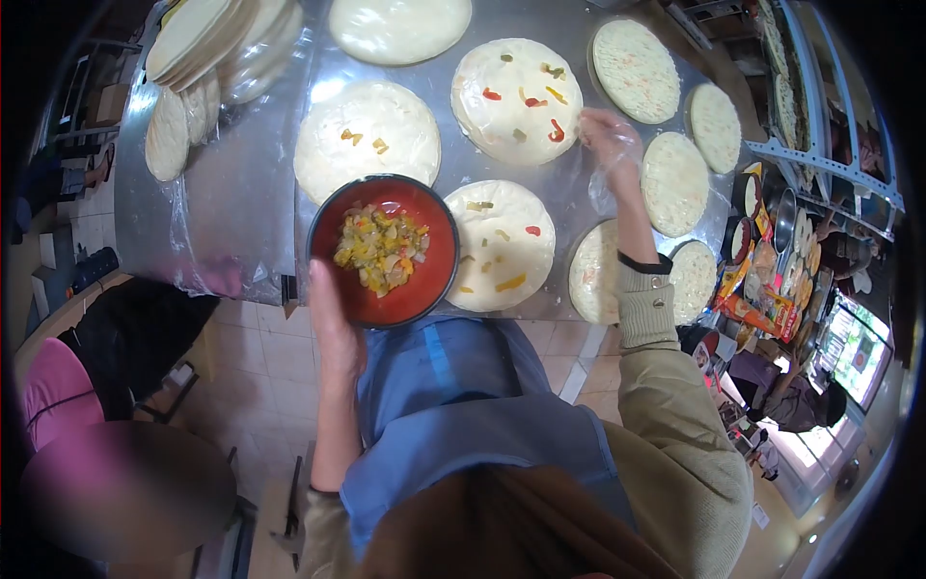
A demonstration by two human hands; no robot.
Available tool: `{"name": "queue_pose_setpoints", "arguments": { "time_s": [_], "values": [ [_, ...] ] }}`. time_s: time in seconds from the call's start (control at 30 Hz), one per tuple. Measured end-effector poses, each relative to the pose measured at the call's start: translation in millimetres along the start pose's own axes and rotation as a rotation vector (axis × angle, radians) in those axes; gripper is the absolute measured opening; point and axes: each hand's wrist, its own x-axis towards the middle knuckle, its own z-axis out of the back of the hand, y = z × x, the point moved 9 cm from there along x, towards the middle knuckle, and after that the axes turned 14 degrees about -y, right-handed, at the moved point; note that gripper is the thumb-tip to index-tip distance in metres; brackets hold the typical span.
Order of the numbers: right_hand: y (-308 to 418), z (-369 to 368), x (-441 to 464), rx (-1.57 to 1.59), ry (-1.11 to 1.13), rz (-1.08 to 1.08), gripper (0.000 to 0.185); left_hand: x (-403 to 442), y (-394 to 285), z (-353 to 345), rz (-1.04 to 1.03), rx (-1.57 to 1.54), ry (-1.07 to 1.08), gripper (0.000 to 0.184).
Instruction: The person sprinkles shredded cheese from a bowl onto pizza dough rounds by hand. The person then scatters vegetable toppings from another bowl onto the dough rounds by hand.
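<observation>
My left hand [336,333] grips the near-left side of a round bowl [442,251], red inside with a dark rim. Chopped cooked peppers [381,249] in green, yellow and red lie in it. My right hand [613,147], in a clear plastic glove, hovers at the right edge of a pizza base [487,125] scattered with pepper strips. Its fingers are bent together; anything between them is hidden. Another pizza base [526,203] with a few pepper pieces sits right of the bowl. The bowl partly covers a third base [323,145], which carries a few yellowish pieces.
Everything rests on a shiny metal table [260,193]. Stacked bases [207,39] in plastic stand at the far left. A plain base [400,29] lies at the back, and several speckled bases [637,72] at the right. A person in pink [63,386] is at the lower left.
</observation>
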Motion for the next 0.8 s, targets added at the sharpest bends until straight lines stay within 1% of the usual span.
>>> {"name": "queue_pose_setpoints", "arguments": {
  "time_s": [0.03, 0.07, 0.1, 0.13, 0.2, 0.23, 0.33, 0.37, 0.47, 0.5, 0.6, 0.73, 0.77, 0.8],
  "values": [
    [-1, 1, 1, 0.131, 0.013, -0.115, 0.018, -1, -1, 6, 0.001, -0.007, -0.029, 0.056],
    [-3, 2, 2, 0.182, 0.037, -0.176, 0.019, -1, -2, 13, 0.001, -0.014, -0.058, 0.057],
    [-1, 1, 3, 0.233, 0.063, -0.237, 0.020, -5, -3, 17, 0.045, -0.037, -0.030, 0.059],
    [0, -2, 2, 0.283, 0.091, -0.299, 0.022, -7, -6, 23, 0.043, -0.048, -0.066, 0.060],
    [19, -9, -10, 0.291, 0.107, -0.348, 0.025, -12, -12, 38, 0.039, -0.074, -0.147, 0.061],
    [32, -16, -19, 0.295, 0.120, -0.373, 0.026, -14, -16, 44, 0.037, -0.067, -0.127, 0.062],
    [59, -55, -44, 0.295, 0.298, -0.375, 0.029, -16, -21, 71, 0.022, -0.087, -0.215, 0.061],
    [69, -72, -57, 0.245, 0.388, -0.380, 0.032, -16, -22, 79, 0.014, -0.092, -0.233, 0.061],
    [85, -124, -85, 0.190, 0.545, -0.395, 0.030, -14, -24, 102, 0.002, -0.113, -0.275, 0.061],
    [76, -147, -89, 0.272, 0.680, -0.387, 0.028, -14, -25, 106, 0.002, -0.126, -0.283, 0.061],
    [89, -189, -97, 0.022, 0.697, -0.129, 0.026, -8, -25, 119, -0.002, -0.151, -0.297, 0.064],
    [95, -232, -76, -0.220, 0.499, 0.514, 0.013, 2, -28, 128, -0.003, -0.187, -0.264, 0.064],
    [79, -246, -65, -0.193, 0.493, 0.601, 0.014, 2, -34, 125, -0.011, -0.180, -0.254, 0.064],
    [100, -246, -75, -0.298, 0.455, 0.659, 0.016, 7, -32, 129, -0.012, -0.183, -0.271, 0.064]
  ]
}}
